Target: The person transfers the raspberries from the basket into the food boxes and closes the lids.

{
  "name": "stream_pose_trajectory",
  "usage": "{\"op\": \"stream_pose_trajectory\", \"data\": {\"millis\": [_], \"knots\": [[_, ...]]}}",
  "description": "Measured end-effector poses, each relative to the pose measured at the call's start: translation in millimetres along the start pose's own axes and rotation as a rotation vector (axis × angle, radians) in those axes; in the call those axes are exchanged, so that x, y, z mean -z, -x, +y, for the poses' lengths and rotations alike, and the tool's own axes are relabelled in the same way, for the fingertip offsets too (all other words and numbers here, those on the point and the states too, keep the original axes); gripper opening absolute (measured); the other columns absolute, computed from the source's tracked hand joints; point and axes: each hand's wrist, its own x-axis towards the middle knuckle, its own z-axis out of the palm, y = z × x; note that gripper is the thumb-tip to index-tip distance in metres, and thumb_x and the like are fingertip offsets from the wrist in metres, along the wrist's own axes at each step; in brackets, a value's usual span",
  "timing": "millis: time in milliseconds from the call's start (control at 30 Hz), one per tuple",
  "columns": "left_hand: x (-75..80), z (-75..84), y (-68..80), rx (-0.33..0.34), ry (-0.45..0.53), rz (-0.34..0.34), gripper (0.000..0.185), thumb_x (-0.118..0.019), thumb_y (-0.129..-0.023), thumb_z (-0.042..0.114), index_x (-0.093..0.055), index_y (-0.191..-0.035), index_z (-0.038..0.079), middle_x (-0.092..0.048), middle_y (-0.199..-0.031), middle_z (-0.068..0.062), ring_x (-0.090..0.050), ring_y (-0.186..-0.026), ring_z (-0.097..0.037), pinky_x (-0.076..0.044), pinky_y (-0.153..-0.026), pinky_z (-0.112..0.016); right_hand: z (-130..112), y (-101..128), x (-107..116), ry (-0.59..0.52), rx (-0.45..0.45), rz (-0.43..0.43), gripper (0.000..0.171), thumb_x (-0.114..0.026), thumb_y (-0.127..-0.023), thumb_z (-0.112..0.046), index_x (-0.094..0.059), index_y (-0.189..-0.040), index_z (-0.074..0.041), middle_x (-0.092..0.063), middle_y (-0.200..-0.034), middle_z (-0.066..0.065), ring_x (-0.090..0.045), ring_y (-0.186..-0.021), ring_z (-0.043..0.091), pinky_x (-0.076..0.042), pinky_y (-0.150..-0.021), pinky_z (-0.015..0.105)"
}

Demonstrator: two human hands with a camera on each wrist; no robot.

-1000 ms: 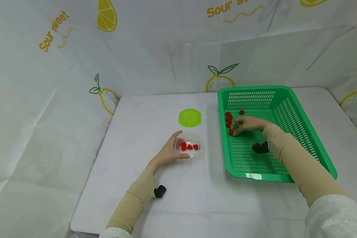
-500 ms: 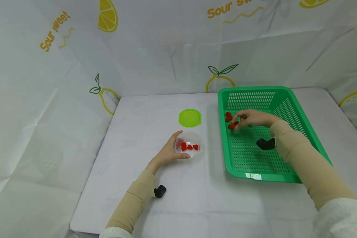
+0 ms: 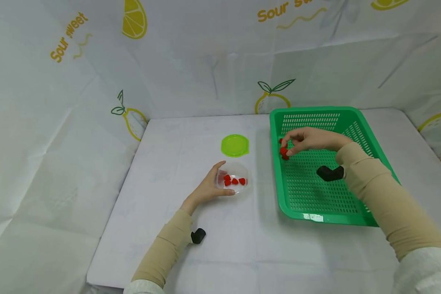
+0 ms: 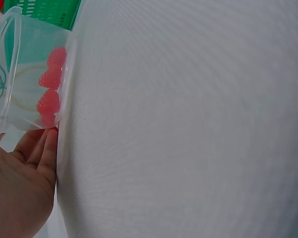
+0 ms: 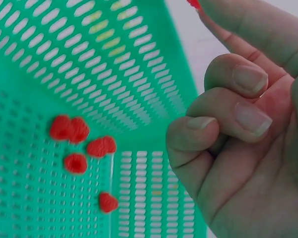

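Observation:
My left hand (image 3: 220, 179) rests on the white table and curls round a small clear container (image 3: 234, 179) holding three red raspberries (image 3: 234, 181). In the left wrist view the container (image 4: 20, 74) stands just above my fingers (image 4: 39, 148). My right hand (image 3: 292, 145) hovers over the left part of the green basket (image 3: 316, 110) and pinches one raspberry (image 3: 283, 151) between thumb and forefinger. Only that berry's edge (image 5: 193, 2) shows in the right wrist view, above my curled fingers (image 5: 236, 74). Several loose raspberries (image 5: 75, 162) lie on the basket floor (image 5: 39, 208) below.
A lime-green round lid (image 3: 234, 145) lies flat behind the container, left of the basket. Lemon-print sheets wall in the table at the back and sides. The basket fills the table's right half.
My right hand has picked a raspberry off the basket floor and lifted it up and slightly back. The left hand and container have not moved.

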Motion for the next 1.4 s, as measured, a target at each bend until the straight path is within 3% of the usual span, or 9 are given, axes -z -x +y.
{"op": "stream_pose_trajectory", "data": {"millis": [100, 167, 233, 333, 500, 600, 900, 1133, 1400], "knots": [[-0.4, 0.5, -0.2, 0.0, -0.001, 0.0, 0.101, -0.08, -0.068, 0.044, -0.017, -0.146, 0.032, -0.041, -0.141, -0.004, -0.031, -0.137, -0.022, -0.025, -0.114, -0.051, -7, -3, -3, -0.026, 0.042, -0.029, 0.026, -0.067, -0.086, -0.022, -0.055, -0.095, -0.001, -0.057, -0.085, 0.003, -0.062, -0.097, 0.017, -0.048, -0.085, 0.034], [-0.8, 0.7, -0.2, 0.002, -0.008, -0.001, 0.101, -0.08, -0.069, 0.043, -0.017, -0.147, 0.031, -0.041, -0.141, -0.004, -0.031, -0.137, -0.023, -0.025, -0.113, -0.051, -12, -6, -5, -0.044, 0.06, -0.05, 0.025, -0.066, -0.087, -0.022, -0.054, -0.096, -0.001, -0.058, -0.085, 0.003, -0.064, -0.088, 0.027, -0.05, -0.083, 0.037], [-1.1, 1.0, -0.1, 0.006, -0.013, -0.002, 0.1, -0.08, -0.069, 0.043, -0.017, -0.146, 0.032, -0.042, -0.14, -0.004, -0.032, -0.136, -0.022, -0.026, -0.113, -0.051, -18, -10, -8, -0.03, 0.057, -0.057, 0.026, -0.066, -0.087, -0.023, -0.056, -0.101, -0.004, -0.054, -0.072, 0.001, -0.064, -0.082, 0.028, -0.051, -0.076, 0.037], [-1.0, 1.1, -0.1, 0.008, -0.022, 0.0, 0.1, -0.079, -0.069, 0.042, -0.017, -0.147, 0.03, -0.042, -0.14, -0.004, -0.033, -0.136, -0.022, -0.026, -0.113, -0.051, -30, -17, -12, 0.016, 0.044, -0.047, 0.03, -0.067, -0.085, -0.027, -0.058, -0.109, -0.011, -0.045, -0.06, -0.001, -0.059, -0.068, 0.024, -0.049, -0.066, 0.034], [-0.2, 1.3, -0.4, 0.005, -0.014, 0.006, 0.102, -0.08, -0.069, 0.041, -0.017, -0.147, 0.028, -0.043, -0.139, -0.005, -0.034, -0.135, -0.022, -0.026, -0.113, -0.05, -51, -32, -22, 0.102, 0.053, -0.02, 0.028, -0.07, -0.083, -0.03, -0.062, -0.105, -0.016, -0.039, -0.062, 0.0, -0.038, -0.053, 0.014, -0.038, -0.054, 0.029], [-0.1, 1.0, -1.3, 0.001, -0.009, 0.007, 0.102, -0.081, -0.068, 0.042, -0.017, -0.147, 0.027, -0.044, -0.138, -0.006, -0.036, -0.133, -0.022, -0.026, -0.113, -0.049, -61, -42, -29, 0.119, 0.078, -0.028, 0.026, -0.07, -0.083, -0.029, -0.062, -0.105, -0.017, -0.039, -0.063, 0.0, -0.032, -0.052, 0.012, -0.034, -0.051, 0.027], [0.4, 0.2, -2.0, -0.004, 0.0, -0.004, 0.102, -0.08, -0.068, 0.044, -0.017, -0.147, 0.028, -0.042, -0.14, -0.005, -0.036, -0.134, -0.022, -0.026, -0.113, -0.05, -74, -73, -47, 0.134, 0.112, -0.096, 0.026, -0.069, -0.083, -0.028, -0.062, -0.106, -0.019, -0.042, -0.063, 0.0, -0.038, -0.06, 0.015, -0.035, -0.061, 0.027], [1.7, -0.6, -2.4, 0.003, -0.004, -0.01, 0.1, -0.08, -0.07, 0.041, -0.016, -0.146, 0.032, -0.042, -0.139, -0.001, -0.036, -0.133, -0.018, -0.027, -0.113, -0.049, -72, -95, -58, 0.165, 0.1, -0.157, 0.025, -0.069, -0.084, -0.023, -0.063, -0.107, -0.016, -0.043, -0.065, 0.0, -0.038, -0.061, 0.016, -0.034, -0.058, 0.025], [1.2, -0.6, -4.0, 0.0, -0.01, -0.016, 0.101, -0.079, -0.072, 0.034, -0.014, -0.148, 0.027, -0.04, -0.143, -0.004, -0.033, -0.136, -0.02, -0.025, -0.113, -0.05, -66, -109, -70, 0.255, 0.078, -0.238, 0.021, -0.067, -0.084, -0.017, -0.064, -0.105, -0.015, -0.043, -0.066, -0.001, -0.04, -0.062, 0.015, -0.033, -0.057, 0.024]]}}
